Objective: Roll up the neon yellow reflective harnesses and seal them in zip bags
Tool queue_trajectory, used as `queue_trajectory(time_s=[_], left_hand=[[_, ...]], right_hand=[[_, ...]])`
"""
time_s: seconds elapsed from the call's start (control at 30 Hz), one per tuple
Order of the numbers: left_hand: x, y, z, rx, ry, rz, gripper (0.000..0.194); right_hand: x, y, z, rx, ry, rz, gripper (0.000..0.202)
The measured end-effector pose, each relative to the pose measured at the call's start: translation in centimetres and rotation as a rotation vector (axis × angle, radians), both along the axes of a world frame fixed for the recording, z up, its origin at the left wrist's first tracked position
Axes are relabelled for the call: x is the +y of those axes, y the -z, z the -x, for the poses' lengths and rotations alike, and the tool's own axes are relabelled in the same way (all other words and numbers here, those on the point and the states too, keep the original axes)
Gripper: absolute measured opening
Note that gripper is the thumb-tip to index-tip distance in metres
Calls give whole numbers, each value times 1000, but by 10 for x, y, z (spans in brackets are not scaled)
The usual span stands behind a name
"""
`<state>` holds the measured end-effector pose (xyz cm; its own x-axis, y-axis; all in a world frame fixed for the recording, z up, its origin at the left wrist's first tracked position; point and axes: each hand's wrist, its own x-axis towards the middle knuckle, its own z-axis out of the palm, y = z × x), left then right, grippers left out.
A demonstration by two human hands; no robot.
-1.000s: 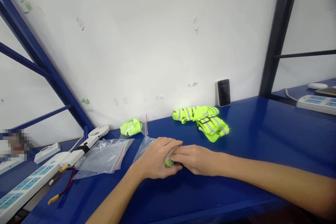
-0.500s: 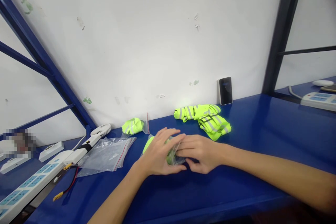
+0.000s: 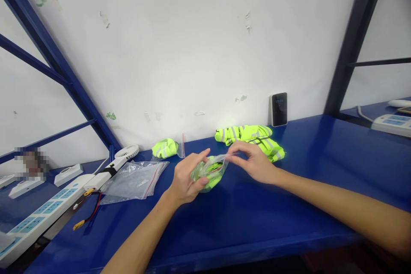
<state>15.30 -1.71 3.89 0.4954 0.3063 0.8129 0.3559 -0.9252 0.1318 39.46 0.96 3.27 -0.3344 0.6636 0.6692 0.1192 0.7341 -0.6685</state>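
Blue counter [image 3: 289, 205] against a white wall, seen from the head view. Centre: a clear zip bag [image 3: 210, 171] stuffed with a folded fluorescent-yellow garment, now lifted just clear of the counter; a second ago it lay pressed flat under both palms. The left hand [image 3: 186, 177] cups the bag from below and behind, fingers curled around it. The right hand [image 3: 253, 160] pinches the bag's upper edge between thumb and fingers, drawn to the right. The shift from pressing to pinching suggests the contents are seated and the mouth is being handled. Behind: loose fluorescent vests [image 3: 252, 137] and a smaller filled bag [image 3: 167, 148] near the wall. Left: a stack of empty zip bags [image 3: 135, 177], a white handheld fan [image 3: 123, 156], a power strip [image 3: 35, 224]. Against the wall: a dark small device [image 3: 278, 109].
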Motion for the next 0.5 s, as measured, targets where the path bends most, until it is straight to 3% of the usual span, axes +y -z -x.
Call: queue_trajectory(time_s=[0.1, 0.2, 0.27, 0.33, 0.4, 0.5], left_hand=[[-5, -4, -6, -152, -17, 212, 38], [-4, -2, -16, -422, -25, 675, 29], [0, 3, -21, -535, -5, 969, 31], [6, 9, -24, -581, -28, 1148, 30], [14, 16, -23, -588, -98, 1212, 25], [25, 24, -18, -507, -192, 1230, 19]], right_hand=[[-7, -14, 1, 190, -130, 277, 19], [-9, -19, 3, 342, -339, 603, 25], [-4, -17, 2, 354, -393, 778, 26], [5, -11, -2, 263, -373, 882, 24], [15, -5, -8, 96, -319, 922, 22], [24, 2, -17, -221, -245, 807, 21]])
